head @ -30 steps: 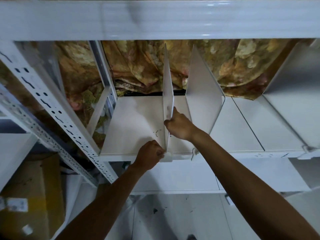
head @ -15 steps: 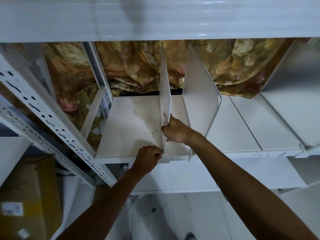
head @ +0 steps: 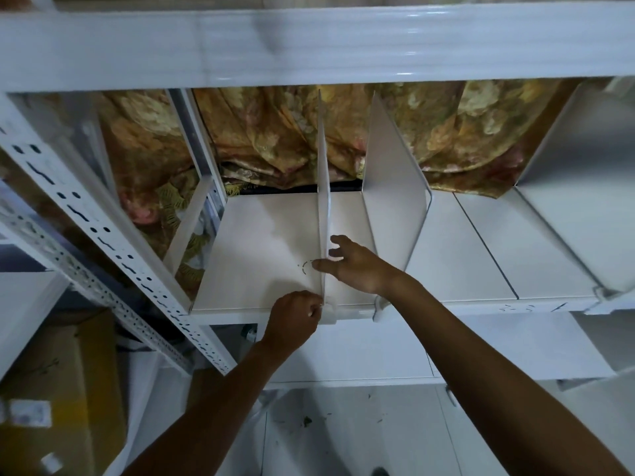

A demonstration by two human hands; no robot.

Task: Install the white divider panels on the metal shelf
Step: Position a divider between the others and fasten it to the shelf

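Observation:
A thin white divider panel (head: 323, 187) stands upright, edge-on, on the white metal shelf board (head: 261, 249). My left hand (head: 294, 316) pinches its lower front corner at the shelf's front lip. My right hand (head: 357, 264) rests just right of the panel's front edge with fingers spread, thumb tip touching the edge. A second divider panel (head: 391, 201) stands upright to the right. A third divider panel (head: 584, 187) leans at the far right.
A perforated white upright (head: 103, 242) runs diagonally at left. An upper shelf beam (head: 309, 46) crosses the top. Floral cloth (head: 268, 139) hangs behind the shelf. A cardboard box (head: 58, 389) sits low left. A lower shelf board (head: 360, 348) lies beneath.
My right hand has let go of the panel's front edge and spread its fingers. My left hand stays pinched on the lower front corner. The camera view shifted slightly.

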